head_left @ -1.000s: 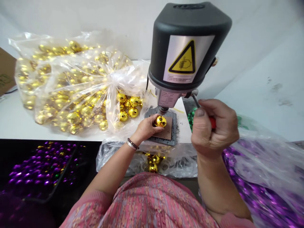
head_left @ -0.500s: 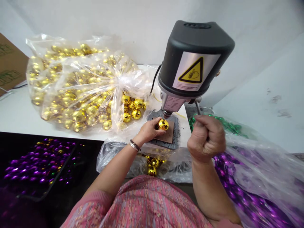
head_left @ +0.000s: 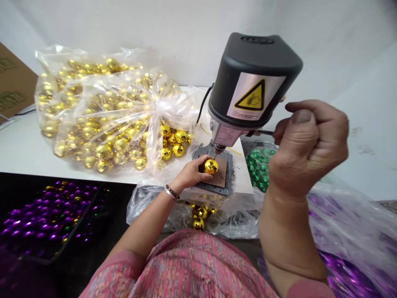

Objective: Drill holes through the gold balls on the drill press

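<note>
My left hand (head_left: pixel 191 172) pinches a shiny gold faceted ball (head_left: pixel 211 167) between thumb and fingers, just below the thin bit of a small black drill press (head_left: pixel 223 99). Under the ball lies a brown square board (head_left: pixel 219 179) on the dark metal base (head_left: pixel 228 187). On the right, my right hand (head_left: pixel 310 145) is raised and curled at the end of the press's metal lever (head_left: pixel 263 132). Its fingers partly hide the lever's tip.
A large clear bag (head_left: pixel 102 111) of gold balls fills the table's left, with several loose balls (head_left: pixel 178 150) at its mouth. Green beads (head_left: pixel 259 165) and a bag of purple beads (head_left: pixel 347 273) lie at right. Purple strands (head_left: pixel 46 215) sit lower left. A cardboard box (head_left: pixel 14 87) stands far left.
My right hand has swung the lever up and outward to the right. The gold ball in my left hand has shifted slightly down and left, away from the bit.
</note>
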{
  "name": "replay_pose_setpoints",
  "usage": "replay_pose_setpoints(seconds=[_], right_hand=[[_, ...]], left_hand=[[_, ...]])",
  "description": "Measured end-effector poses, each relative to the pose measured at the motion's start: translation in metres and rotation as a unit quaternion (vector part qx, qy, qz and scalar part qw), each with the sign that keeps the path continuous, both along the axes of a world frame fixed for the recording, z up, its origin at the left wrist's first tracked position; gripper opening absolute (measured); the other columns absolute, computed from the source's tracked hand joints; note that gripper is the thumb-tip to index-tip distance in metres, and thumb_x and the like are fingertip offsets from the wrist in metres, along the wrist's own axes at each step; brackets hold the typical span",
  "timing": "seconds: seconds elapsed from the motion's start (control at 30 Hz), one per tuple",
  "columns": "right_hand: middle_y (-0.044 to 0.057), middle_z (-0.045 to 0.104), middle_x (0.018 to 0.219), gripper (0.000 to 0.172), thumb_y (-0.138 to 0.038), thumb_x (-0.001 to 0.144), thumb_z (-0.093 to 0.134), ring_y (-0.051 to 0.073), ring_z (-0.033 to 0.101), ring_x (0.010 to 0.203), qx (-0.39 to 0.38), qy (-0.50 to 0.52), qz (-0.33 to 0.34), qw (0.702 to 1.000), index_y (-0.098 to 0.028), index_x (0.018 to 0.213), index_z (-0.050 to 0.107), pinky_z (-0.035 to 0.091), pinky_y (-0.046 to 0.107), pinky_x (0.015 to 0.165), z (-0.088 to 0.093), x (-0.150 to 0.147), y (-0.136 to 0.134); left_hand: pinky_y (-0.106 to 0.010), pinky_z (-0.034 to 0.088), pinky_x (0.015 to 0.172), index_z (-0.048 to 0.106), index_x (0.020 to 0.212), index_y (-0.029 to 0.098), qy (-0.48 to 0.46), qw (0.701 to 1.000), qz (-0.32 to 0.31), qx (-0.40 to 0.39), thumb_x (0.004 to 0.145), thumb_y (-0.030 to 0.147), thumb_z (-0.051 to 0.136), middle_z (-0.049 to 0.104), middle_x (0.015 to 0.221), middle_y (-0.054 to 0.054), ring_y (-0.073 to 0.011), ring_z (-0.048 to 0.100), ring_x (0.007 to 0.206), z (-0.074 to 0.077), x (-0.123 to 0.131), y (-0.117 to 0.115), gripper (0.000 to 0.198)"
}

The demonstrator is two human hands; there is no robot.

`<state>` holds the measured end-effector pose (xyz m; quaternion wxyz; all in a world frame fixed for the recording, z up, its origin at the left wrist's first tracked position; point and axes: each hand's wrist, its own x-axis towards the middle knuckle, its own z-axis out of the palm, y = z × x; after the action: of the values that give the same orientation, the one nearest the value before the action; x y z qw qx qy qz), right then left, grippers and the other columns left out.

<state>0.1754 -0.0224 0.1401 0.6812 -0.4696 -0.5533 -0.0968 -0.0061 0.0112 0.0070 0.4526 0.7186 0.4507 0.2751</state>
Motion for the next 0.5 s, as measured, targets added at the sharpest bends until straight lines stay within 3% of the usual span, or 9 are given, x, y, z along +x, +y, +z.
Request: replay_pose_setpoints(seconds=[0.2,0.3,0.4,0.5], right_hand=[[-0.002,0.059,0.074,0.032,-0.038,0.097,0.046,0.001,0.051,0.058,0.007,0.018,0.010,1.000,-0.018,0.103,0.071,0.044,0.026,0.065,-0.001,-0.003,0.000],[-0.003,0.054,0.069,0.032,-0.038,0.098,0.046,0.001,0.052,0.059,0.004,0.021,0.010,1.000,-0.018,0.103,0.071,0.043,0.026,0.065,-0.002,-0.005,-0.001],[-0.003,0.054,0.068,0.033,-0.039,0.097,0.046,0.001,0.051,0.058,0.006,0.024,0.008,1.000,-0.018,0.102,0.071,0.042,0.026,0.064,-0.003,-0.005,-0.003],[-0.003,0.055,0.070,0.032,-0.039,0.097,0.048,0.002,0.053,0.059,0.008,0.020,0.009,1.000,-0.018,0.101,0.072,0.043,0.027,0.065,-0.004,-0.004,-0.003]], left_hand=[[-0.036,0.052,0.096,0.068,0.127,0.022,0.011,0.999,-0.052,0.008,0.068,0.035,0.083,0.074,0.120,-0.008,-0.0233,0.067,0.104,0.014,-0.042,-0.013,0.062],[-0.035,0.052,0.094,0.070,0.123,0.021,0.048,0.994,0.071,0.063,0.085,0.037,0.066,0.074,0.119,-0.009,-0.0211,0.068,0.101,0.016,-0.056,-0.002,0.042],[-0.038,0.049,0.101,0.067,0.123,0.013,0.163,0.949,0.244,0.112,0.090,0.023,0.056,0.072,0.122,-0.017,-0.0269,0.067,0.112,0.017,-0.058,0.018,0.036],[-0.042,0.049,0.098,0.065,0.121,0.007,0.283,0.915,0.271,0.093,0.088,0.022,0.058,0.071,0.117,-0.025,-0.0351,0.067,0.113,0.017,-0.053,0.034,0.037]])
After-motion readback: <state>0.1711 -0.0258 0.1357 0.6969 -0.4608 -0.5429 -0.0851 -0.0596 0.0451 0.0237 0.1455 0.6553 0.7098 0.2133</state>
